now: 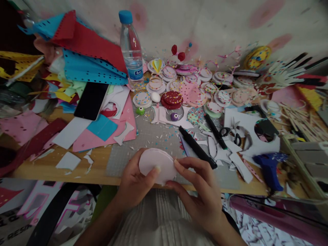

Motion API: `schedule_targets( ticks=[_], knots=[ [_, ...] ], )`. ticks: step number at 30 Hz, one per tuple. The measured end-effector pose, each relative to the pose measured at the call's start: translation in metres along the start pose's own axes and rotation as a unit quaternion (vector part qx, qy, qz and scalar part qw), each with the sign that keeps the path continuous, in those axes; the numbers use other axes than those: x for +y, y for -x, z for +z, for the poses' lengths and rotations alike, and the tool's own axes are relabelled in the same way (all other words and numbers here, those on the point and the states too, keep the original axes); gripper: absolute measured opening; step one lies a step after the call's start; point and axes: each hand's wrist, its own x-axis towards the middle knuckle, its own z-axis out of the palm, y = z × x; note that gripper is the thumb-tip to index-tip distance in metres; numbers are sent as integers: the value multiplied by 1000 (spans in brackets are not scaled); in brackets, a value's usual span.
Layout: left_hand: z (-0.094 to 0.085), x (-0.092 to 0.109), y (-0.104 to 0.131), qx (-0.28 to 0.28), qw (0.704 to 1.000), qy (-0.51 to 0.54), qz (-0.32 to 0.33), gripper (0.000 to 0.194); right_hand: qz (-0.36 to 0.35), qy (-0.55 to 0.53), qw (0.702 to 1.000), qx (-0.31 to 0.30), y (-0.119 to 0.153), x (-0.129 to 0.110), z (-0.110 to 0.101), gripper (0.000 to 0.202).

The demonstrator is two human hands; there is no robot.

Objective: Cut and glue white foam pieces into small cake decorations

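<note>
Close to the table's front edge, my left hand point(137, 182) holds a round white disc point(155, 164), with the thumb on its face and the fingers behind it. A second layer shows along the disc's upper rim. My right hand point(197, 188) is at the disc's right side, index fingertip and thumb by its edge; whether they pinch it is too small to tell. Just beyond the hands lies the grey cutting mat point(120, 157) with paper scraps on it. A black marker point(197, 147) rests behind my right hand.
A water bottle point(132, 51) stands at the back, beside several decorated discs point(172, 99). A phone point(91, 100) and coloured sheets lie left. On the right are scissors point(234, 131), a second marker point(215, 131), a blue glue gun point(270, 167) and a tray point(297, 164).
</note>
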Motion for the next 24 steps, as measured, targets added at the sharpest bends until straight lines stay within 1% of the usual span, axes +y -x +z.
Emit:
schedule_targets(
  ticks=[7,12,15,20,24],
  knots=[
    [1,5,-1,2,999,-34,11,21,11,0,1000,-5,0,0,0,52],
    [0,3,-1,-4,999,-30,19,20,13,1,1000,-1,0,1,1,54],
    [1,3,-1,-9,1000,-21,9,19,13,4,1000,-3,1,1,1,54],
    [4,3,0,11,1000,16,-21,22,17,12,1000,-2,1,0,1,52],
    [4,-4,-1,18,999,27,-31,28,18,22,1000,3,1,1,2,47]
  ],
)
